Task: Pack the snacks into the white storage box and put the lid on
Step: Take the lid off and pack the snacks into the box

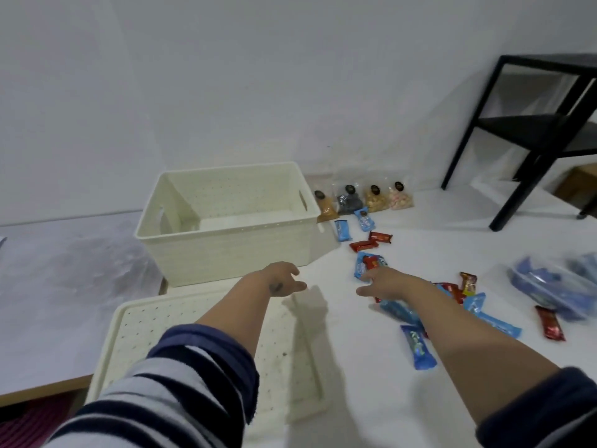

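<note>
The white storage box (226,218) is sitting empty on the bench (420,227), its lid (135,331) lying nearer. Both hands are reaching out, fingers loose, holding nothing: the left hand (281,278) hovering by the box, the right hand (382,281) touching the scattered snacks (368,265), probably to gather them.

Cream dotted box (226,244), blue and red snack bars (371,244), navy-striped sleeve (181,383)

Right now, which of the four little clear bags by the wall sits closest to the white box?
The bag with orange-brown filling, leftmost in the row, right beside the white box. The dark, tan and pink bags stand further right.
</note>
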